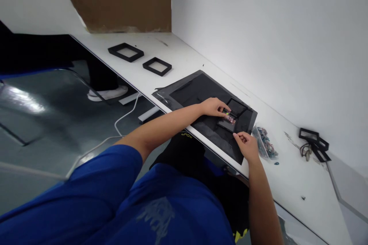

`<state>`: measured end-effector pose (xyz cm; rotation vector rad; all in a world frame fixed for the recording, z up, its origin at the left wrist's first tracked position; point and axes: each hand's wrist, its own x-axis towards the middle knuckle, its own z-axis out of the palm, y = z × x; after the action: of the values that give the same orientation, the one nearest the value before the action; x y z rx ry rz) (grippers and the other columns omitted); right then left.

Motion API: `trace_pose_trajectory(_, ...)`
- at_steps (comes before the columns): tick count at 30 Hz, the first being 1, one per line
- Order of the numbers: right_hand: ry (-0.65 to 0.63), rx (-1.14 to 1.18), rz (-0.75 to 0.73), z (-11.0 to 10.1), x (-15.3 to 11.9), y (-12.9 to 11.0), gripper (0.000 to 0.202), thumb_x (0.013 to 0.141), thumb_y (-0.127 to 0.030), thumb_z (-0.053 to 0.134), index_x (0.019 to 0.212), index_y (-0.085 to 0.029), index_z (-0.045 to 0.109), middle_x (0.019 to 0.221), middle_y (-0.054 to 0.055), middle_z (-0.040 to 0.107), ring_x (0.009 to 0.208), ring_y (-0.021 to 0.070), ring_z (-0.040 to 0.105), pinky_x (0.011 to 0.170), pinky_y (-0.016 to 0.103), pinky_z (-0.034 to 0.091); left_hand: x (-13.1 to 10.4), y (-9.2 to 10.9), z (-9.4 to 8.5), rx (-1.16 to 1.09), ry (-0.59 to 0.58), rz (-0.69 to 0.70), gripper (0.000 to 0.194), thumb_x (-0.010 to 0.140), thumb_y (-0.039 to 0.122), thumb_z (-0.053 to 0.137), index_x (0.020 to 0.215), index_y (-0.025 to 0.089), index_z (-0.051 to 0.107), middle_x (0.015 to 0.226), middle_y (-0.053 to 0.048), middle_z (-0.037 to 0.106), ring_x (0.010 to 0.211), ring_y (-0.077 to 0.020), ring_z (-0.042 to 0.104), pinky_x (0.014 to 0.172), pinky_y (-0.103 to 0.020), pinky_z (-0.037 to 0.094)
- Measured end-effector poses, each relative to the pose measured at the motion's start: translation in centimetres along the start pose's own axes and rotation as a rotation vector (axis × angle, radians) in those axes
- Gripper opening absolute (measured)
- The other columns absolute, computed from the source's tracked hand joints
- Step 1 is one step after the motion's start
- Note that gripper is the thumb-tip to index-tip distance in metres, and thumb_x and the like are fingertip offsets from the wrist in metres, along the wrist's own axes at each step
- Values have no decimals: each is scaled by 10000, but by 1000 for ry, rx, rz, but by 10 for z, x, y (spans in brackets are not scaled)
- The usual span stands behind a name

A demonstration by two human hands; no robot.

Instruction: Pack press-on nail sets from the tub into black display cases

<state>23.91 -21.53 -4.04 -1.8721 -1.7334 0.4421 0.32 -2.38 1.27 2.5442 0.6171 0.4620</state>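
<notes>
A small black display frame (221,124) lies opened out on a dark mat (195,88), its other half (237,106) just beyond. Several small pinkish pieces (230,119) sit on its clear middle. The thumb and fingertips of my left hand (213,106) come together at the upper left edge of the frame, beside these pieces and a tiny yellow-green spot. What they pinch is too small to make out. At the near right corner, my right hand (247,146) has its thumb and curled fingers closed on the frame's edge.
Right of the mat stands a clear plastic box (266,143) of small colourful pieces. Two black frames (125,52) lie at the table's far left. More black frames (314,142) and a dark cord are at the right by the wall. A white cable (117,122) hangs below the table edge.
</notes>
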Motion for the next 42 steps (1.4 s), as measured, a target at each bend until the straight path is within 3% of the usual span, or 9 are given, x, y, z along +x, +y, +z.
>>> trace_pose_trajectory(3,0,-10,4,0,0,-1,371,969,-438,603,1221,-166,621,1204,80,639,1029,195,643,882,396,575,2,-1,1,13,-74,-19,374,963,429,606,1210,148,610,1187,-82,652,1037,-193,656,906,-402,594)
trace_pose_trajectory(7,6,-31,14,0,0,-1,372,968,-438,603,1221,-166,621,1205,80,639,1031,196,643,883,396,575,2,-3,2,14,-105,-25,380,961,422,609,1232,156,603,1222,-88,642,1073,-204,649,929,-412,588)
trace_pose_trajectory(14,23,-50,6,1,-2,4,370,968,-439,603,1217,-166,623,1203,78,640,1030,196,643,883,395,574,1,-10,5,19,-93,-4,370,960,420,611,1224,162,612,1231,-86,642,1074,-202,647,925,-402,587)
trace_pose_trajectory(25,61,-94,-2,4,-2,-3,368,970,-439,601,1220,-170,622,1207,80,639,1031,194,643,885,395,574,-1,-9,5,68,-8,165,348,972,411,592,1229,178,610,1261,-94,631,1092,-196,639,949,-408,582)
trace_pose_trajectory(29,74,-104,-4,6,-3,-3,365,971,-438,599,1221,-174,623,1214,82,637,1035,193,641,890,397,573,-1,-10,6,80,24,157,363,970,411,596,1241,169,601,1260,-95,629,1098,-202,639,951,-418,582)
trace_pose_trajectory(42,85,-109,-9,2,-2,-21,357,973,-439,596,1214,-177,625,1208,81,639,1026,188,642,885,390,574,-2,-8,2,140,-23,104,371,966,414,602,1237,160,601,1240,-93,636,1083,-201,644,938,-416,586)
